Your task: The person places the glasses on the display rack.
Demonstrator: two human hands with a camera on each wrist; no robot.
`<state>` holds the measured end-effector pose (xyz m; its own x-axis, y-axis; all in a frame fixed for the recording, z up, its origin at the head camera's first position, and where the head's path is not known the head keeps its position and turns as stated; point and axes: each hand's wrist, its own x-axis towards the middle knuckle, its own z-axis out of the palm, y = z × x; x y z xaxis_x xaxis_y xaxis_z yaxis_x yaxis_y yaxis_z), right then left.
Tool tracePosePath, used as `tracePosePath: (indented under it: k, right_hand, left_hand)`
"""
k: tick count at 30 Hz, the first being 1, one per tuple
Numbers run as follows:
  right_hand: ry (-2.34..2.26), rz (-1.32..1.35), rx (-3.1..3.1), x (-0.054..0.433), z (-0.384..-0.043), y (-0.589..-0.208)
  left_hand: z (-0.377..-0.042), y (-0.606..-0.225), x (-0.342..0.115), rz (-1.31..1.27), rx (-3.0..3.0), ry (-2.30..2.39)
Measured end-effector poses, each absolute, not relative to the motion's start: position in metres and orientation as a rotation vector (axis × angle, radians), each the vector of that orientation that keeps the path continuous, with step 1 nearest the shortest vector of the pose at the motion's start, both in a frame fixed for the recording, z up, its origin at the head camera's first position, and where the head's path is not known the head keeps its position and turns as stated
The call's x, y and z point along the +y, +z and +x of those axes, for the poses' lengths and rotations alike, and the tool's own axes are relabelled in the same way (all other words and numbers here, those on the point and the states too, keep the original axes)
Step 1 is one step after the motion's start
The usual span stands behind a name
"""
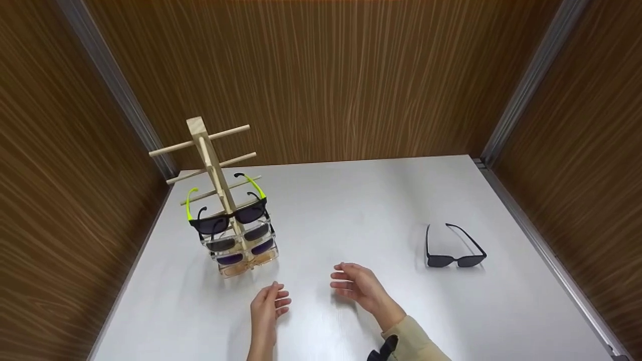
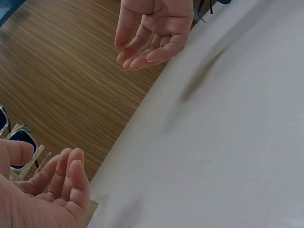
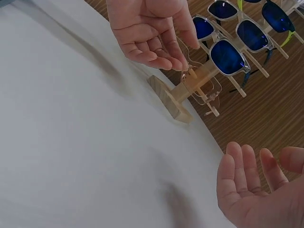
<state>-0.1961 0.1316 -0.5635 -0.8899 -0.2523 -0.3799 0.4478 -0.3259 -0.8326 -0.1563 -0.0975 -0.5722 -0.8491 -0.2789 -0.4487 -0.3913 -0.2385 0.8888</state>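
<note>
In the head view my left hand (image 1: 267,307) hovers over the front of the white table, its fingers loosely bent around nothing. My right hand (image 1: 362,287) is held a little to its right, palm turned inward and likewise holding nothing. Nearest the left hand is a wooden eyewear rack (image 1: 214,168) with several pairs hung one above another. Topmost on it sit black sunglasses with yellow-green temples (image 1: 213,224); below them are clear-framed sunglasses (image 1: 220,244) and a pale orange-tinted pair (image 1: 235,269). Black sunglasses (image 1: 456,261) lie right of the right hand, temples unfolded toward the back.
Bare pegs (image 1: 230,132) stick out at the rack's top. The white table (image 1: 341,200) is enclosed by wood-grain panels (image 1: 321,80) at the back and both sides. A metal rail (image 1: 546,250) runs along the right edge.
</note>
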Motion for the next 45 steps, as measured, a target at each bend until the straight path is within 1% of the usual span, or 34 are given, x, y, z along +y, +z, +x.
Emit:
tracePosePath:
  k: [6, 19, 28, 35, 45]
  right_hand:
    - [-2.288, 0.265, 1.469, 0.152, -0.193, -0.566]
    - [-2.369, 0.367, 1.432, 0.197, -0.178, -0.578]
    - [-2.431, 0.453, 1.412, 0.226, -0.172, -0.577]
    - [-2.479, 0.493, 1.403, 0.249, -0.167, -0.574]
    - [-2.536, 0.665, 1.39, 0.281, -0.158, -0.574]
  left_hand:
    - [-0.157, -0.569, -0.083, -0.759, 1.855, 2.243]
    - [-0.158, -0.579, -0.056, -0.543, 1.823, 2.311]
    - [-0.159, -0.564, -0.034, -0.444, 1.799, 2.294]
    - [-0.169, -0.576, -0.014, -0.395, 1.839, 2.281]
    - [-0.172, -0.573, 0.013, -0.271, 1.924, 2.261]
